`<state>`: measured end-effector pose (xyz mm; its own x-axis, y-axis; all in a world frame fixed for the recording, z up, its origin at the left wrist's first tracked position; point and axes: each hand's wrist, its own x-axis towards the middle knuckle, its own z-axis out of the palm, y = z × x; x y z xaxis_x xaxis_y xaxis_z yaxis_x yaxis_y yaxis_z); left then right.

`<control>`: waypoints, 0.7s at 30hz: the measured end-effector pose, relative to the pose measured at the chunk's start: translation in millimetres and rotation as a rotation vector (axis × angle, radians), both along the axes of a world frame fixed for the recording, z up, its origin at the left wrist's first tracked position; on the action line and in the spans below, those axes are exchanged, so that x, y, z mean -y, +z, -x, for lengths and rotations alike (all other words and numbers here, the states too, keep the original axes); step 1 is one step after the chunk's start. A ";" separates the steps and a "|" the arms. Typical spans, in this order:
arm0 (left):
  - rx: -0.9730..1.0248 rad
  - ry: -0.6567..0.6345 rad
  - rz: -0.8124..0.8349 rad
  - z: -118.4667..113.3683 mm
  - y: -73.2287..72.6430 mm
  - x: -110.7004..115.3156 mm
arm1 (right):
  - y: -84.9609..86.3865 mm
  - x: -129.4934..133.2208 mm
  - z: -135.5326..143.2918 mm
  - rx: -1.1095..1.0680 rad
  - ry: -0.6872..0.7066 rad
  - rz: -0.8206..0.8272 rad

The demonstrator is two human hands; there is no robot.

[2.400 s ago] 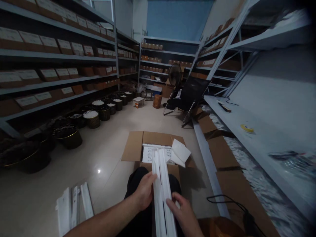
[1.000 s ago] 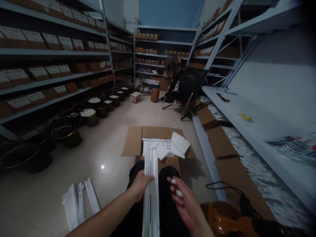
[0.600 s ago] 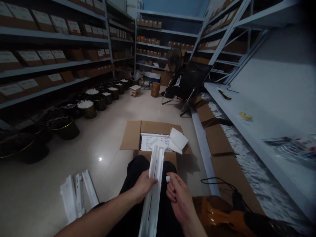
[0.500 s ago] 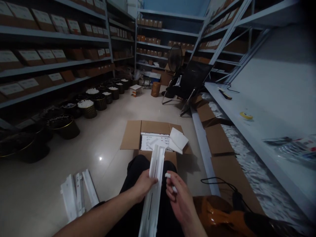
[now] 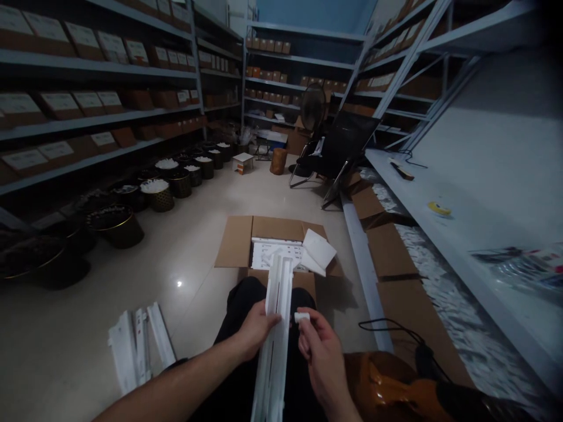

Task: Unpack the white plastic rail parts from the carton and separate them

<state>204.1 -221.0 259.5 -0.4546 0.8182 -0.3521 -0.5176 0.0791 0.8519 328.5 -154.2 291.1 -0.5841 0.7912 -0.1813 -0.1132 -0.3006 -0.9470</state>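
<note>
A long white channel-shaped strip (image 5: 276, 340) lies lengthwise over the person's lap, its far end reaching to the open cardboard box. My left hand (image 5: 256, 329) is closed round its left edge, thumb on top. Just right of the strip, my right hand (image 5: 320, 346) pinches a small white piece (image 5: 301, 317) between thumb and fingertips, apart from the strip. The cardboard box (image 5: 233, 240) stands on the floor ahead, with white printed sheets (image 5: 285, 251) and small white parts inside. White square pieces (image 5: 319, 249) rest on its right side.
More white strips (image 5: 125, 351) lie on the floor at left. Dark baskets (image 5: 116, 227) line the left shelves. A glossy brown object (image 5: 382, 381) is at lower right, near a black cable (image 5: 396, 327). A white table (image 5: 466, 240) runs along the right.
My right hand has turned, its fingers curling further in, and the small white piece now shows more fully. The left hand keeps its hold on the strip. The view has shifted slightly.
</note>
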 end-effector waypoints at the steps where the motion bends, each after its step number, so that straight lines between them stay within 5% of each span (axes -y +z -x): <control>1: 0.014 -0.006 0.001 -0.6 1.0 -0.4 | 0.1 -0.9 0.0 0.001 -0.005 -0.003; 7: 0.013 -0.003 0.021 -2.1 3.6 0.1 | 9.1 -17.8 -1.5 0.102 0.053 0.047; 14: -0.034 -0.003 0.039 0.7 -4.2 0.7 | 7.1 -39.8 2.4 0.381 0.097 -0.464; 21: 0.086 -0.038 0.003 0.7 -2.9 -0.8 | 13.8 -40.6 6.4 0.521 0.201 -0.602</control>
